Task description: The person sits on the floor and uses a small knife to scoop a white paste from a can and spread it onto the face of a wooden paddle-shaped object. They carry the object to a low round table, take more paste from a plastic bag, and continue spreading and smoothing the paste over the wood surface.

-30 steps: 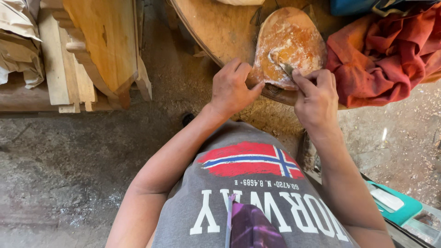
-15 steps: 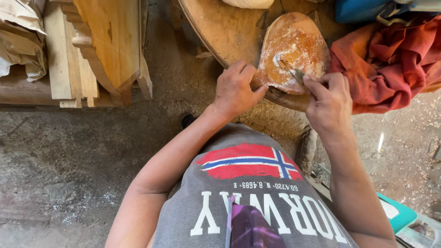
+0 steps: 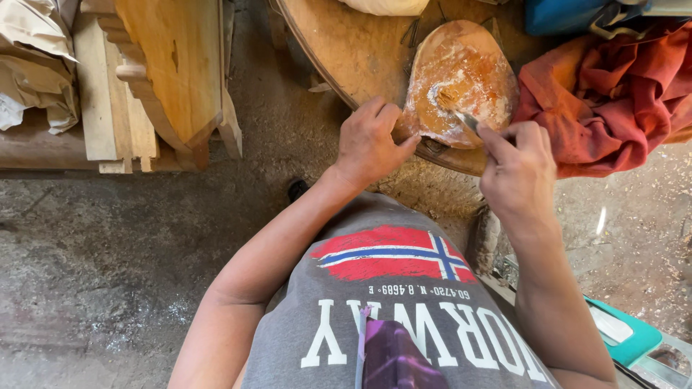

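An oval, reddish-brown wooden piece (image 3: 461,72) with whitish scraped patches lies on a round wooden table (image 3: 346,50). My left hand (image 3: 369,140) grips its near left edge and holds it down. My right hand (image 3: 515,169) is closed around a small metal carving tool (image 3: 465,119). The tool's tip rests in a pale gouged spot near the middle of the piece.
A red-orange cloth (image 3: 613,94) is bunched on the table to the right. Stacked wooden boards and a carved wooden part (image 3: 166,72) sit at the upper left. The ground is bare concrete (image 3: 108,259) with sawdust. A teal object (image 3: 620,331) lies at the lower right.
The tool's tip has shifted slightly across the wooden piece with my right hand. My left hand keeps its grip on the edge.
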Available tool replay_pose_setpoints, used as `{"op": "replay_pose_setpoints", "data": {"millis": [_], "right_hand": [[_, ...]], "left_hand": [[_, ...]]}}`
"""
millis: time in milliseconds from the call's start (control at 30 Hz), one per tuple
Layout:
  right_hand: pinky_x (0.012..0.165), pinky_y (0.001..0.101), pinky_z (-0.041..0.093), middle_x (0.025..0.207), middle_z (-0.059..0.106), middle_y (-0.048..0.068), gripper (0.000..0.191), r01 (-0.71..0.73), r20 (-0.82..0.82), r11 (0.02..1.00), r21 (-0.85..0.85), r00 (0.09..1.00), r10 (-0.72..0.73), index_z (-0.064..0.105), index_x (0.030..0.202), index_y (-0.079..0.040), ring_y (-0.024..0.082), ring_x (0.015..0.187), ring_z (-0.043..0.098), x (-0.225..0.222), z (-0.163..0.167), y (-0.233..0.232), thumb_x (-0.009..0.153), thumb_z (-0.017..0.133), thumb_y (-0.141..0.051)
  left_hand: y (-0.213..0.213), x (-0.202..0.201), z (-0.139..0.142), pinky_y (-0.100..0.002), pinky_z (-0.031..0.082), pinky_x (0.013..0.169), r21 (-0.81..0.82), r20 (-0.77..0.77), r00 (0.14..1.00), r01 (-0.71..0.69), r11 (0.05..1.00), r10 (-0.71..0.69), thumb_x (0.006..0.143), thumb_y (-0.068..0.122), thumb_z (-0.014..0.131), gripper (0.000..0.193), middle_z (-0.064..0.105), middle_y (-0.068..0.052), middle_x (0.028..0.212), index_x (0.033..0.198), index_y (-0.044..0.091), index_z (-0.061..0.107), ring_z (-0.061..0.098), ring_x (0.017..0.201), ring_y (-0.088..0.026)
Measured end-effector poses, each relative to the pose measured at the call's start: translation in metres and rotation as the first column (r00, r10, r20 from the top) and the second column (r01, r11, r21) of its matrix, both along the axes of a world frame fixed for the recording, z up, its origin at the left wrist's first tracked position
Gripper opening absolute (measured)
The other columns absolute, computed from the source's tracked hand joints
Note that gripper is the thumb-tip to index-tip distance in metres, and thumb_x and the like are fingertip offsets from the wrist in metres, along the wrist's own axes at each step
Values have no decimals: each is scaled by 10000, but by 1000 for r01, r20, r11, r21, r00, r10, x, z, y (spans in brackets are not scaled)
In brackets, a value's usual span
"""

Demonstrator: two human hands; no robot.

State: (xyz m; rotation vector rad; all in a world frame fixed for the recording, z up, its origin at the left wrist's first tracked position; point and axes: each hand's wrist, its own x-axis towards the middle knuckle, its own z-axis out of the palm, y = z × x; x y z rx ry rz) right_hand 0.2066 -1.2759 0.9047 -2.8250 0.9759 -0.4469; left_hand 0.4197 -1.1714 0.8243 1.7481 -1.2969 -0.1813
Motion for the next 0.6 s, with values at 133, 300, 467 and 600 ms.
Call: {"op": "replay_pose_setpoints", "data": {"millis": [133,300,467,600], "right_hand": [[869,411,527,991,623,105,226,61,10,998,-10,998,-61,793,1190,-103,288,947,637,-13,1,-5,1000,711,-14],[809,436,541,1028,632,147,225,136,67,989,58,988,-139,772,1202,-52,331,906,663,-4,-18,10,1002,675,-16],[780,438,538,975,630,144,251,124,50,989,84,991,-128,773,1182,-56,332,869,661,3,-18,16,958,669,-10],[771,436,527,965,613,150,241,115,60,993,24,991,-116,780,1203,-59,336,881,646,11,-12,13,991,679,-7]], "left_hand": [[0,-1,-1,-460,518,716,-6,-5,1000,-1,1000,1,700,258,901,393,599,-134,907,880,69,607,635,855,-350],[-1,0,-1,-459,516,717,-21,11,1000,-7,1000,7,689,259,901,405,595,-135,910,878,65,600,632,854,-352],[0,-1,1,-447,512,714,-18,2,1000,1,1000,-1,696,236,899,387,598,-130,914,893,68,611,635,862,-344],[0,-2,2,-446,514,727,-26,-11,1000,3,1000,-4,703,231,902,377,601,-125,919,888,75,613,634,866,-340]]}}
